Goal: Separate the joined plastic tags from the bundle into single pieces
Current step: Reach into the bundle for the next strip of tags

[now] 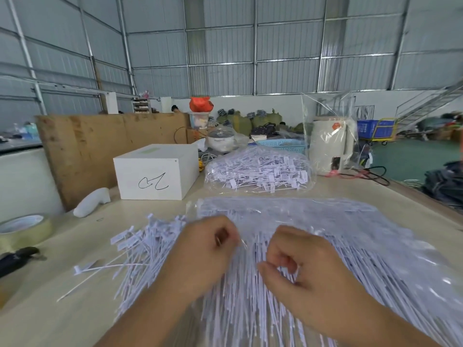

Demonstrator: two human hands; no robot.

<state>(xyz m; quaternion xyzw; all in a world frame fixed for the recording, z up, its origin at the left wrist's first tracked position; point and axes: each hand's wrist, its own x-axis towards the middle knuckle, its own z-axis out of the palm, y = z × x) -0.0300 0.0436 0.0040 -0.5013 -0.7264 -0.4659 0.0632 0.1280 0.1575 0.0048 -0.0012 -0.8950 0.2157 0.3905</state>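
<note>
white plastic tags (pixel 250 284) are pinched in both hands. left hand (pixel 200 251) is curled, thumb and forefinger closed on something thin at the top of the bundle; exactly which strand cannot be told, blur. right hand (pixel 300 266) is curled too, fingertips closed on strands just below and right of the left.

handling judgement: tags are light, thin, springy and slippery, joined at a weak link; best taken near the flat head end, close to the joint, so the strip is snapped not bent.

bundle is spread directly under and around both hands on the table (pixel 62 309), partly under a clear plastic sheet (pixel 325 221). loose single pieces (pixel 130 244) lie just left of the left hand. a second bagged bundle (pixel 258 171) sits behind, well apart.
</note>
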